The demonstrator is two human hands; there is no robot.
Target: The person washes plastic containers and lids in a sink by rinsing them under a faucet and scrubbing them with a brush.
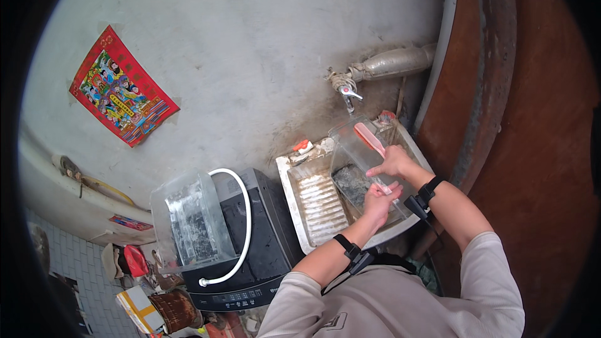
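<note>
A clear rectangular tank (341,155), of glass or plastic, rests tilted in a worn sink (296,216) with a ribbed washboard. Its near rim lies in the grasp of my left hand (378,203). My right hand (396,161) grips the handle of a pink scrubbing brush (368,136), whose bristle side faces down and left over the tank. Above the tank's far end is a metal tap (349,96) with a white lever. I cannot tell whether water runs from it.
Left of the sink stands a dark top-loading washing machine (263,263). It carries another clear tank (188,216) and a white hose (246,230). An orange-and-white object (303,146) sits on the sink's back ledge. A wrapped pipe (399,62) runs along the wall, beside a brown door (540,150).
</note>
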